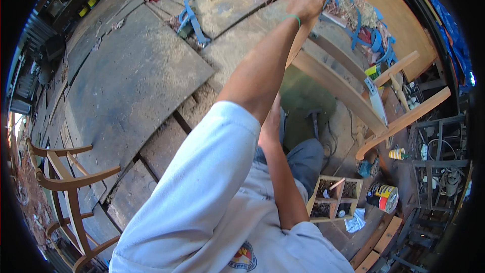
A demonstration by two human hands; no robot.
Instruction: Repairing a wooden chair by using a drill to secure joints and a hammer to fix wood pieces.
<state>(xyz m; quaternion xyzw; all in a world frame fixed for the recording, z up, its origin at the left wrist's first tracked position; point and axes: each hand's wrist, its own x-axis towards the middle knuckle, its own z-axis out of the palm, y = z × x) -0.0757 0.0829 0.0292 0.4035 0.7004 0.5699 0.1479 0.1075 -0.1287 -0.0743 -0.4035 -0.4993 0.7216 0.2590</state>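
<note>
My left hand (307, 6), with a green band at its wrist, reaches far forward and wraps round a long light wooden post (304, 35). The post seems to belong to a wooden chair frame (338, 88) tilted on its side at the right, with curved arms and a turned spindle. My right hand (270, 127) is close to my body above my knee. Its fingers are largely hidden behind my left forearm, so whether it touches the post's lower end does not show. A hammer (314, 121) is just right of my right hand, on a greenish surface.
Another wooden chair frame (65, 182) stands at the left. Worn boards (136, 76) cover the ground. Blue straps (191, 23) lie ahead. At lower right are a divided wooden box (335, 199), a paint can (382, 197), a yellow cup (397, 153) and metal frames (439, 164).
</note>
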